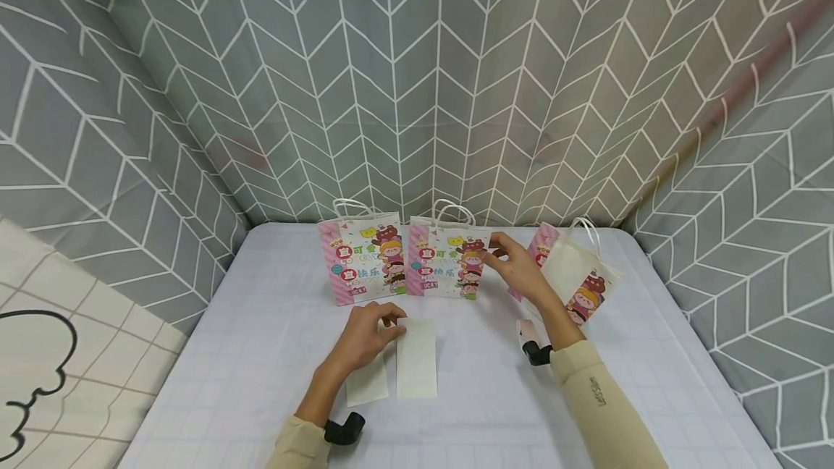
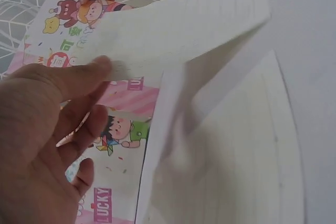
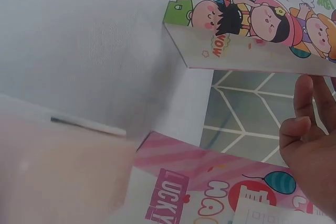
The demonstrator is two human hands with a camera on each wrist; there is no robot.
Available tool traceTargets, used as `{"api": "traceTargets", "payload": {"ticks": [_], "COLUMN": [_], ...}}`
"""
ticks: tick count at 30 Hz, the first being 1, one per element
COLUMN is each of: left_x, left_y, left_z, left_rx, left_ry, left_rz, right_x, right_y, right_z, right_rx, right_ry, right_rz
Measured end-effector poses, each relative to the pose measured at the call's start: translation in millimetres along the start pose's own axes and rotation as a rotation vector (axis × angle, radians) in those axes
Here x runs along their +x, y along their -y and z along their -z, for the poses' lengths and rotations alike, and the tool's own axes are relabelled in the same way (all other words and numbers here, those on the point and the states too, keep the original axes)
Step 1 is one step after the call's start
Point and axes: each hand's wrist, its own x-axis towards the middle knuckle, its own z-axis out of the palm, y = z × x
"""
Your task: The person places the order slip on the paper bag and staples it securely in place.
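Two upright paper gift bags with white handles and cartoon prints stand side by side: the left bag (image 1: 361, 255) and the middle bag (image 1: 446, 259). My left hand (image 1: 366, 335) pinches the top edge of a white lined paper slip (image 1: 417, 360) between thumb and fingers. In the left wrist view this slip (image 2: 194, 22) is raised and bent above another lined slip (image 2: 236, 156), which lies partly under my left hand in the head view. My right hand (image 1: 517, 266) grips the middle bag's upper right edge with its fingertips. Its other fingers (image 3: 303, 98) are curled.
On the right, a tilted gift bag (image 1: 583, 273) leans over another pink-striped bag (image 1: 543, 241). A pale pink object (image 1: 526, 330) lies by my right wrist, partly hidden by the black camera mount (image 1: 537, 353). A patterned grey curtain (image 1: 417, 93) rises behind the white-covered table (image 1: 260, 353).
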Motion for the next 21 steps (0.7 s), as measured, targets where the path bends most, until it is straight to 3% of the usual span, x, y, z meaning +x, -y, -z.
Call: {"api": "traceTargets", "payload": {"ticks": [7, 15, 21], "left_x": [6.9, 14.8, 21.3], "left_y": [-8.1, -17.9, -25.2], "left_z": [3.2, 5.7, 6.1], "left_rx": [-0.100, -0.166, -0.210], "left_ry": [-0.140, -0.423, -0.537], "left_rz": [-0.059, -0.193, -0.209], "right_x": [-6, -13, -21], "right_y": [-1, 0, 3], "right_z": [3.0, 3.7, 3.0], "right_rx": [-0.007, 0.008, -0.004], "right_ry": [0.015, 0.022, 0.024], "right_rz": [0.015, 0.025, 0.015]}}
